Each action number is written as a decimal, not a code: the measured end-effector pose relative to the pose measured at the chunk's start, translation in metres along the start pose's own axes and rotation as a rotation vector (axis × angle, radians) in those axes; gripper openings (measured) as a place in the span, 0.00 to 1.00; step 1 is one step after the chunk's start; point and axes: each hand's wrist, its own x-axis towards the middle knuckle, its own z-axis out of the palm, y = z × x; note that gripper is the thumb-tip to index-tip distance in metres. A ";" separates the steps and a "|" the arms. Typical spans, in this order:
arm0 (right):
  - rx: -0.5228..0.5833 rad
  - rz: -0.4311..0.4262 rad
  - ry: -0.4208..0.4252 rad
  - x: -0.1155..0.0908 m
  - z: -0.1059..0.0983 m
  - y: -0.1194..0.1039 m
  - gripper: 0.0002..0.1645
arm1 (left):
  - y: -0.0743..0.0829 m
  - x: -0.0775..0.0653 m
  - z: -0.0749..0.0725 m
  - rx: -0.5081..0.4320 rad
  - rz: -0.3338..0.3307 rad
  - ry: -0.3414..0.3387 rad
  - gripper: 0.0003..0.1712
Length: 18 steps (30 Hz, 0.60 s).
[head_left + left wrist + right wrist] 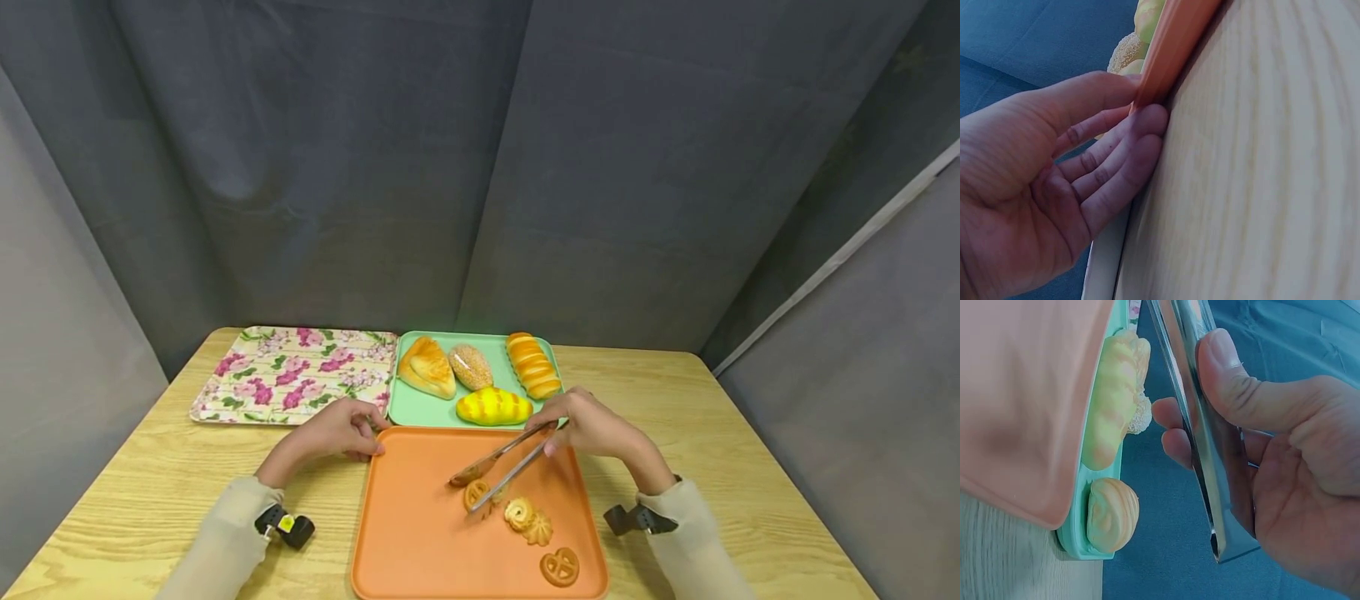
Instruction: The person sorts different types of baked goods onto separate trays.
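My right hand (596, 427) holds metal tongs (1213, 450) between thumb and fingers. In the head view their arms slant down over the orange tray (412, 533), spread apart, with the tips by a pretzel-shaped cookie (476, 494). One arm overlaps a paler cookie beside it. To the right lie a round swirl cookie (518, 513), a flower-shaped cookie (538, 529) and another pretzel-shaped cookie (560, 567). My left hand (347, 429) pinches the tray's far left corner; in the left wrist view the thumb and fingertips (1150, 119) meet at its orange rim.
Behind the orange tray, a green tray (420, 412) bears a triangular pastry (427, 368), a seeded bun (471, 367), a yellow striped bread (495, 407) and a ridged loaf (533, 366). A floral tray (292, 375) lies at the left. Grey curtains (360, 167) surround the wooden table (720, 467).
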 end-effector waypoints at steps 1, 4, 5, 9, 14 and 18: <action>-0.005 -0.005 0.009 0.000 0.000 0.000 0.28 | 0.000 0.000 0.000 -0.002 0.004 -0.002 0.17; -0.005 -0.022 0.035 -0.001 -0.001 0.000 0.25 | 0.000 -0.001 0.001 -0.003 -0.004 0.000 0.17; -0.003 -0.024 0.041 -0.001 -0.001 0.000 0.24 | 0.001 -0.001 0.001 -0.002 -0.008 0.002 0.17; -0.010 -0.027 0.051 -0.003 -0.002 0.000 0.23 | 0.002 -0.001 0.002 0.001 -0.023 0.010 0.16; -0.042 -0.042 0.056 -0.002 -0.004 -0.001 0.27 | 0.004 -0.001 0.002 -0.008 -0.014 0.014 0.16; -0.036 -0.035 0.038 -0.002 -0.006 -0.002 0.28 | 0.007 -0.002 0.001 -0.010 -0.004 0.015 0.17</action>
